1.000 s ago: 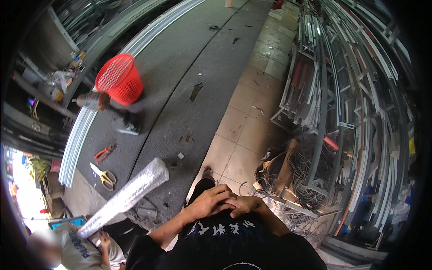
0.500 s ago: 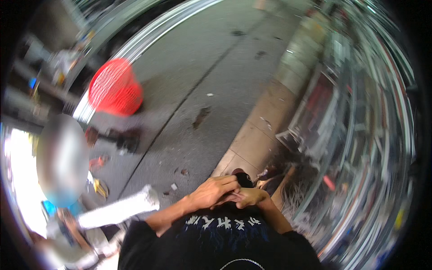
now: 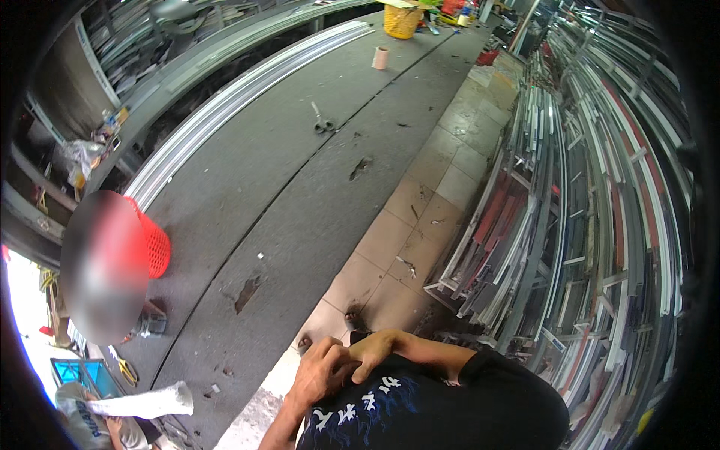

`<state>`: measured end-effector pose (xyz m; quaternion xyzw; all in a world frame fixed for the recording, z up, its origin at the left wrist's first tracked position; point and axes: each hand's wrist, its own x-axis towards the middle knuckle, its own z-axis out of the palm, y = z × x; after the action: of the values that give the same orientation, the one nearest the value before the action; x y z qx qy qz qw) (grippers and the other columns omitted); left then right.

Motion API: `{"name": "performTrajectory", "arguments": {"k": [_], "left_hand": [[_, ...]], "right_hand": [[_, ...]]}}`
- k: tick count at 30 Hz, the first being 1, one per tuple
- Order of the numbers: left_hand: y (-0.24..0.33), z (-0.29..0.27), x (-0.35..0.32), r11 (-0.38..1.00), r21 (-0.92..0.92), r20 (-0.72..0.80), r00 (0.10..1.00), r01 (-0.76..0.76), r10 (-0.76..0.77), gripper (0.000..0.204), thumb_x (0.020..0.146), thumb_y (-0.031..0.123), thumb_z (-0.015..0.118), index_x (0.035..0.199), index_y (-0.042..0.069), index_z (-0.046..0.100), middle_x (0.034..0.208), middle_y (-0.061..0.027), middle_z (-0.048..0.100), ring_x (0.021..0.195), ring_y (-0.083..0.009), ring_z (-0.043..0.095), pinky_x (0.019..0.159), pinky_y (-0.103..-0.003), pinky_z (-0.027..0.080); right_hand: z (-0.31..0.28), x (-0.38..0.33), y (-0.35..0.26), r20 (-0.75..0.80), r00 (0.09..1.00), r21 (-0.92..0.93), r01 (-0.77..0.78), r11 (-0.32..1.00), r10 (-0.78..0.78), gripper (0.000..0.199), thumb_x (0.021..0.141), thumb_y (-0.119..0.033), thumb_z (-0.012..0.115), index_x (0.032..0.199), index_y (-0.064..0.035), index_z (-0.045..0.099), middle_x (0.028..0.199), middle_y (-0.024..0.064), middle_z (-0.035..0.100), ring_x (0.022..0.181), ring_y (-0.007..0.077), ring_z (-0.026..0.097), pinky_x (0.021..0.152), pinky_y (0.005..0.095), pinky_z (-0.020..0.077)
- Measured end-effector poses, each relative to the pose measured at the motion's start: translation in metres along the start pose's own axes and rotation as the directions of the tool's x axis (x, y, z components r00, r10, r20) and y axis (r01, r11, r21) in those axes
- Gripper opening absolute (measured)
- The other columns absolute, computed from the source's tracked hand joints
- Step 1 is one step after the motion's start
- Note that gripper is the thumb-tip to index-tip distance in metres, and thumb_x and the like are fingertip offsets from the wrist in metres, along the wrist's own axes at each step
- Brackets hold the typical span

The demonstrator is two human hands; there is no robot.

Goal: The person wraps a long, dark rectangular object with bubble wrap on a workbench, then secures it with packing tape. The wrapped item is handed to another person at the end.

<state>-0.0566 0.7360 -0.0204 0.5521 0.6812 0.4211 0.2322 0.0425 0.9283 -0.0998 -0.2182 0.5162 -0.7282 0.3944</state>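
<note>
My left hand [image 3: 321,373] and my right hand [image 3: 373,352] meet in front of my black shirt [image 3: 442,405], above my feet. The fingers of both hands are curled and pressed against each other. Whatever may lie between them is hidden. At the lower left, apart from my hands, another person's hands [image 3: 112,425] are at a long white wrapped bundle [image 3: 146,403].
A red mesh basket [image 3: 159,244] stands at the left. Scissors [image 3: 322,124], a pink roll [image 3: 381,58] and a yellow-handled tool [image 3: 126,369] lie or stand on the grey floor. Long metal profiles [image 3: 555,225] crowd the right side; a yellow basket [image 3: 401,22] is far off.
My view has turned, bringing the far floor, the scissors and the yellow basket into sight. The red basket now appears lower and farther left. My hands stay together.
</note>
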Motion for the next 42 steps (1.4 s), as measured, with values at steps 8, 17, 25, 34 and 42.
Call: {"name": "performTrajectory", "arguments": {"k": [8,17,25,34,42], "left_hand": [[0.018,0.024,0.019,0.957,0.267,-0.171,0.971,-0.117,0.167,0.017,0.092,0.023,0.077,0.093,0.01,0.066,0.088,-0.0066,0.055,0.087,-0.0277,0.057,0.081,-0.041,0.045],[0.024,0.064,-0.028,0.918,0.395,-0.337,0.932,0.011,0.134,0.027,0.089,0.022,0.065,0.109,0.003,0.063,0.105,-0.0094,0.059,0.103,-0.0291,0.06,0.094,-0.043,0.049],[0.031,0.054,-0.066,0.944,0.289,-0.485,0.875,0.163,-0.002,0.022,0.093,0.022,0.061,0.108,0.005,0.062,0.105,-0.0091,0.059,0.106,-0.0279,0.059,0.096,-0.041,0.047],[0.02,0.05,-0.086,0.95,0.254,-0.49,0.871,0.182,-0.036,0.024,0.095,0.025,0.06,0.108,0.005,0.061,0.106,-0.0101,0.058,0.106,-0.0286,0.059,0.094,-0.041,0.046],[0.005,0.042,-0.09,0.939,0.301,-0.501,0.865,0.168,0.006,0.023,0.093,0.024,0.059,0.106,0.005,0.06,0.107,-0.0108,0.057,0.106,-0.0284,0.058,0.094,-0.04,0.047]], "right_hand": [[-0.029,-0.033,0.001,0.133,0.99,-0.027,-0.043,0.999,0.046,0.084,0.104,-0.058,0.068,0.151,0.0088,0.049,0.146,0.0206,0.06,0.135,0.0277,0.056,0.115,0.0429,0.0449],[-0.044,-0.039,0.044,0.222,0.975,0.172,-0.029,0.985,-0.01,0.1,0.091,-0.064,0.079,0.159,0.0028,0.048,0.162,0.0231,0.048,0.154,0.0347,0.041,0.127,0.0518,0.0323],[-0.055,0.012,0.019,0.395,0.91,-0.105,-0.091,0.99,0.126,0.098,0.093,-0.073,0.072,0.155,0.001,0.052,0.16,0.0228,0.049,0.151,0.0329,0.044,0.124,0.0509,0.0357],[-0.044,0.035,0.032,0.426,0.898,-0.071,-0.084,0.994,0.106,0.085,0.097,-0.063,0.074,0.155,-0.004,0.052,0.156,0.0199,0.05,0.147,0.032,0.047,0.122,0.0509,0.038],[-0.054,0.04,0.029,0.337,0.936,-0.031,-0.1,0.995,0.105,0.096,0.093,-0.07,0.075,0.158,-0.0037,0.049,0.16,0.0188,0.042,0.152,0.0317,0.04,0.125,0.0512,0.0338]]}}
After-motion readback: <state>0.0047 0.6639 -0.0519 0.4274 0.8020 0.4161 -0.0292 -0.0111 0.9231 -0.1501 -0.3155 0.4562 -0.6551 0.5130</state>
